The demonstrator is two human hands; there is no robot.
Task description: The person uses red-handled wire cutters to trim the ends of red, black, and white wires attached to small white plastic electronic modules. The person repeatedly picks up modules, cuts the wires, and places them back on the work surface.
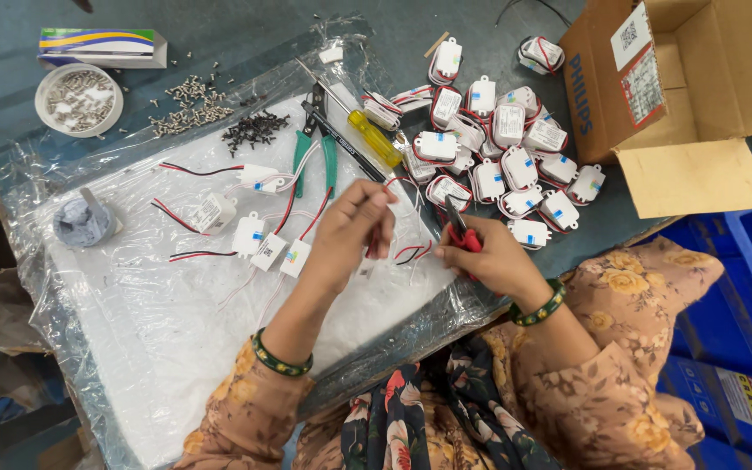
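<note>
Right hand (491,258) grips red cutters (461,233), left hand (350,231) pinches wires (404,252) (plastic-covered table (176,322))

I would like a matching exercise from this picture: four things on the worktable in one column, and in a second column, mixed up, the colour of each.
Things:
1. Screwdriver handle
2. Handles of the pliers lying on the clear plastic sheet
3. Handles of the small cutter in the right hand
4. Heap of small plastic modules with coiled wires

Colours:
A. red
B. white
C. yellow
D. green

Pairs: 1-C, 2-D, 3-A, 4-B
</note>
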